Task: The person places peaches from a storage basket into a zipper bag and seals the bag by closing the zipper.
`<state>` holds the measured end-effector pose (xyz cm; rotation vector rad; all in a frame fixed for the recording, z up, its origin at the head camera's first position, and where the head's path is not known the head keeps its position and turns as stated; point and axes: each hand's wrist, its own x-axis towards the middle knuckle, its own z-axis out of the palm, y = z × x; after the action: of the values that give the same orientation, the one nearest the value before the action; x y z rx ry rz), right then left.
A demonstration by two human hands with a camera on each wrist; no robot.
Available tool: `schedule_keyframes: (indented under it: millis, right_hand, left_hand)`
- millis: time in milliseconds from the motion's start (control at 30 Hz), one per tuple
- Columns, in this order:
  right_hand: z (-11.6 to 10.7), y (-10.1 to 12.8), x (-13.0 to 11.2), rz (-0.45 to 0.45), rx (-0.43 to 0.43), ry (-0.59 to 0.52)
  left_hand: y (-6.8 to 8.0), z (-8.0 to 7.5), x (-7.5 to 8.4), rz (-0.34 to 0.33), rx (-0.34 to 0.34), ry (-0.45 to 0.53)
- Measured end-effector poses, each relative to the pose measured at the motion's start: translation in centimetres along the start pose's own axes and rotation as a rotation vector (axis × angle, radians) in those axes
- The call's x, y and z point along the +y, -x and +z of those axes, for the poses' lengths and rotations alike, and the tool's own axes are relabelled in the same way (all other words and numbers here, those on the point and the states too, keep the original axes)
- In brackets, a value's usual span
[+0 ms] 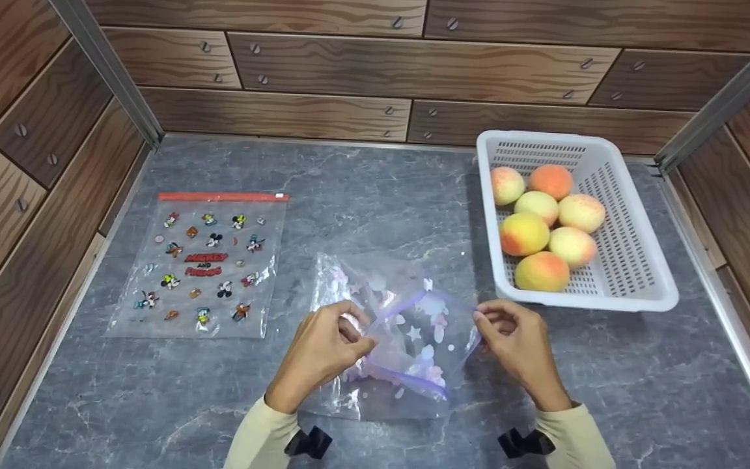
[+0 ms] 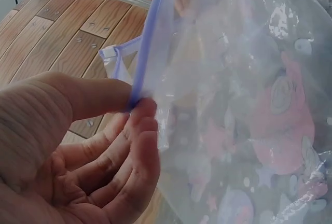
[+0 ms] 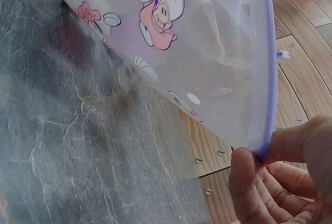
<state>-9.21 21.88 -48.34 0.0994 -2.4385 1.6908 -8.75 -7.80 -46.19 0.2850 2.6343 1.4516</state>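
Note:
A clear zip bag (image 1: 414,332) with a purple zip edge and pink, white and purple prints is held between both hands, its mouth spread apart. My left hand (image 1: 326,342) pinches the zip edge on the left side; in the left wrist view the thumb and index finger (image 2: 142,112) meet on the purple strip. At the other end, my right hand (image 1: 515,339) pinches a corner of the zip edge, thumb against index finger (image 3: 244,167) in the right wrist view. A white slider (image 1: 428,284) sits on the bag's far edge.
A white perforated basket (image 1: 635,286) at the back right holds several peaches (image 1: 542,271). Flat on the left lies another clear zip bag (image 1: 202,280) with a red zip and cartoon prints. Wood-patterned walls (image 1: 323,65) border the grey marbled table (image 1: 375,189).

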Motion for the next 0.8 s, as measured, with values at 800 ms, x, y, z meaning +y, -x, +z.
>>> schedule_keyframes:
  millis: [800]
  right_hand:
    - [-0.1,-0.4,0.2,0.012,-0.065,0.032]
  left_hand:
    - [0.0,-3.1,-0.3,0.054,-0.061,-0.04]
